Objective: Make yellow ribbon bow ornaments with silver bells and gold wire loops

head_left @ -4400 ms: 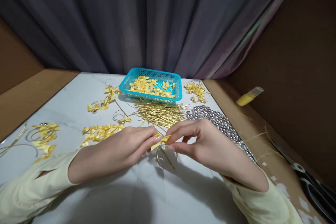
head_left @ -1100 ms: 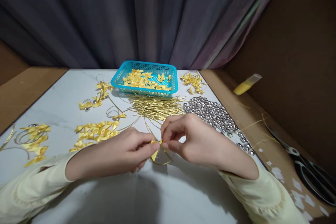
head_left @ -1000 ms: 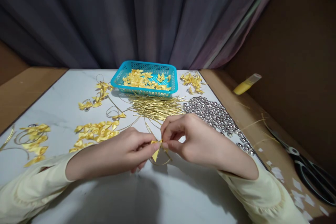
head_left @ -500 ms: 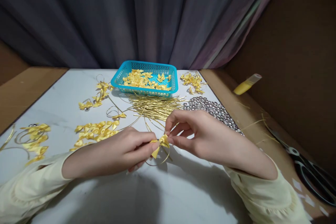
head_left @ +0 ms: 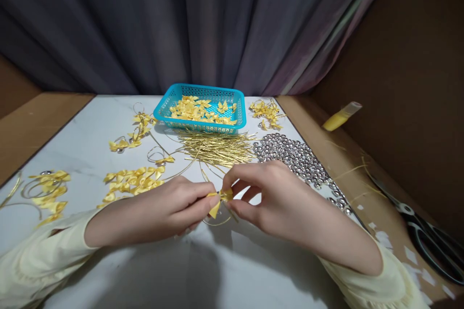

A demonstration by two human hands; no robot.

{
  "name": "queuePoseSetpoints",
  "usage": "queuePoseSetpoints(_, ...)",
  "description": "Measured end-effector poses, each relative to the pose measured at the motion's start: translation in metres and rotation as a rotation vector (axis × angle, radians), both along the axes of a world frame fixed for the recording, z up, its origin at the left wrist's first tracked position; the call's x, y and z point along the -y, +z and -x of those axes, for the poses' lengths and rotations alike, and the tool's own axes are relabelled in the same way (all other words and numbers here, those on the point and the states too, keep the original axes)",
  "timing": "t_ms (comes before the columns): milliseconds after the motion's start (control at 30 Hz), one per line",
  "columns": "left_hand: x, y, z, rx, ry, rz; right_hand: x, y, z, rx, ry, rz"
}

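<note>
A yellow satin ribbon bow (head_left: 214, 210) is held just above the white tabletop, at the front middle. My left hand (head_left: 177, 205) pinches its left side between thumb and fingers. From the other side my right hand (head_left: 264, 193) grips the bow's right loop, thumb below and index finger on top. A thin gold cord (head_left: 217, 224) curves in a loop beneath the bow. The bow's centre is partly covered by my fingertips. Behind my hands lies a pile of cut gold cords (head_left: 217, 148).
A blue plastic basket (head_left: 199, 128) of yellow bows stands at the back. Silver beads (head_left: 290, 154) spread on the right, near black-handled scissors (head_left: 431, 246) and paper scraps. Loose bows (head_left: 134, 181) and corded bows (head_left: 50, 190) lie left. A yellow-filled tube (head_left: 341, 116) is at far right.
My right hand has come slightly down and left, its fingers closing over the bow's right loop. My left hand has stayed nearly still on the bow.
</note>
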State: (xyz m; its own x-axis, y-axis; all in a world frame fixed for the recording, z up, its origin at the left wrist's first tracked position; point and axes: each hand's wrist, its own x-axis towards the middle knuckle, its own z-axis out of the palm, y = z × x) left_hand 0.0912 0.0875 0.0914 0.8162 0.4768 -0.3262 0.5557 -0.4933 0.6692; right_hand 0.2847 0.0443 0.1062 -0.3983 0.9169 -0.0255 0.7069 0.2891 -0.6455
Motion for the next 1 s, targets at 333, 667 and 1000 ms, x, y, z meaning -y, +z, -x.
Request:
queuePoseSetpoints(333,-0.002,0.009,-0.003,-0.027,-0.002,0.107,0.0,0.002,0.002,-0.017,-0.003,-0.043)
queuePoseSetpoints(667,-0.003,0.0,0.004,0.054,-0.021,0.129,-0.005,0.0,0.0,-0.048,0.042,0.039)
queuePoseSetpoints(1000,-0.01,0.0,0.003,0.066,0.058,0.483,-0.011,0.0,-0.002,-0.1,0.122,0.102)
